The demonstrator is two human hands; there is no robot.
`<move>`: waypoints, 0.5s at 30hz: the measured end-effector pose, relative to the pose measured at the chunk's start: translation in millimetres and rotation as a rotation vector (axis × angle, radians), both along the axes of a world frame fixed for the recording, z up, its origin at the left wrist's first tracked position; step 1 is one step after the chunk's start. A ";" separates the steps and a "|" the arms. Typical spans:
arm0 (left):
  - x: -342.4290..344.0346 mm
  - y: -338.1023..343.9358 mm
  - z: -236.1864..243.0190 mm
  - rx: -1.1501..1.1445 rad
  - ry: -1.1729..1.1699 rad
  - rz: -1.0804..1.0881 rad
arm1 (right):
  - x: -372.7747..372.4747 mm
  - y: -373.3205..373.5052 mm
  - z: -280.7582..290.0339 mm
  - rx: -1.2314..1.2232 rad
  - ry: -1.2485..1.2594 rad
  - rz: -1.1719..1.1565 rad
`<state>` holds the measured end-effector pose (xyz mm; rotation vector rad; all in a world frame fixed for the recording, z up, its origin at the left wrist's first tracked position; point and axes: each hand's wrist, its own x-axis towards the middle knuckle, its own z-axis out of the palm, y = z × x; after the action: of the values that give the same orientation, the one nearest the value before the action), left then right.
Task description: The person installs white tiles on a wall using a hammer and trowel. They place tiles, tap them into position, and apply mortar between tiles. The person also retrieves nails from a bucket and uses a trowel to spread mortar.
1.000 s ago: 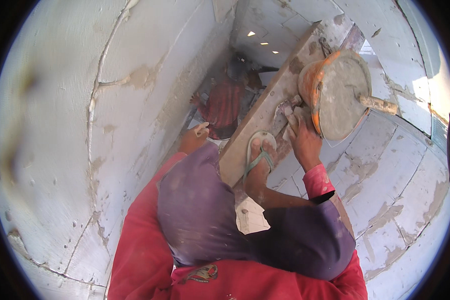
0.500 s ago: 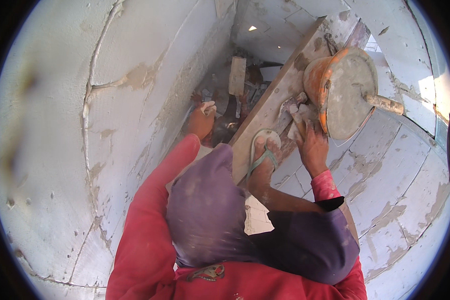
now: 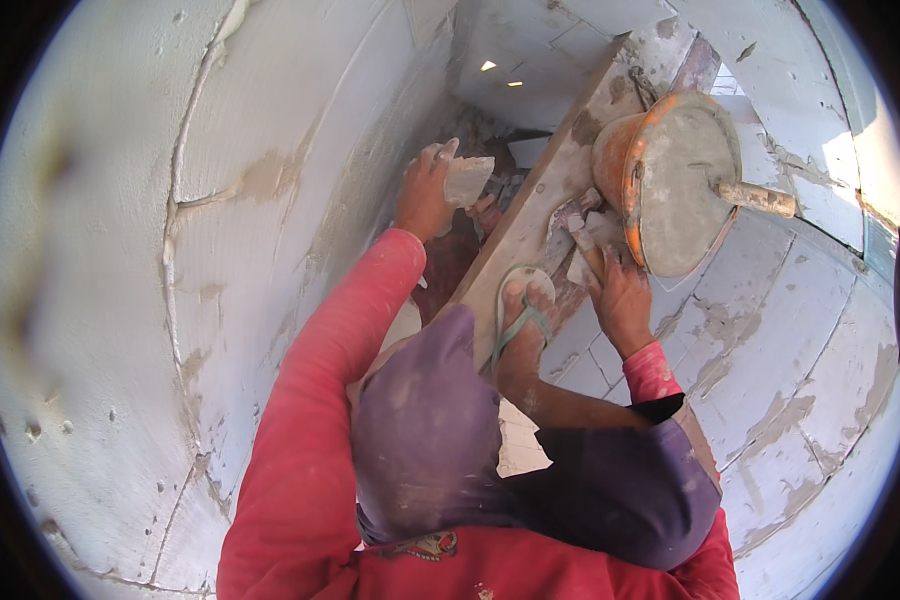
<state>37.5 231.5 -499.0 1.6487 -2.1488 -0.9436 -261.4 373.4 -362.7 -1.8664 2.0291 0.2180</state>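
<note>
My left hand (image 3: 425, 190), raised over the gap beside a wooden plank (image 3: 550, 190), grips a pale rough block (image 3: 468, 182). Just under it a co-worker's hand (image 3: 484, 214) shows, their body mostly hidden below. My right hand (image 3: 620, 295) is closed on a wooden-handled tool (image 3: 592, 258), partly hidden, beside an orange bucket (image 3: 620, 150) filled with grey mix, a rounded handle sticking out of it. My foot (image 3: 525, 330) in a flip-flop rests on the plank, near mortar-smeared scraps.
Pale, cracked walls of panels (image 3: 110, 300) enclose me on the left and right (image 3: 770, 350). The plank runs diagonally toward the far corner, over a dark opening with debris below. A bright gap (image 3: 725, 80) shows at the upper right.
My left hand has moved up and forward and now holds the block that stood upright above the co-worker half a second ago. My right hand has stayed beside the bucket.
</note>
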 end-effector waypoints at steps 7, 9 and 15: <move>27.2 -37.1 77.5 0.082 0.092 0.023 | 4.7 -5.8 3.3 0.011 -0.004 -0.040; 33.5 -25.8 112.9 0.120 0.098 0.112 | 3.7 -3.6 3.2 -0.017 0.005 -0.039; 50.6 4.8 216.0 -0.012 0.175 0.232 | 20.0 -6.6 39.1 -0.161 -0.087 0.022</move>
<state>88.1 236.3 -283.0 1.6966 -1.8021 -0.9628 -241.4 366.9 -323.6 -1.9579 2.0201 -0.0208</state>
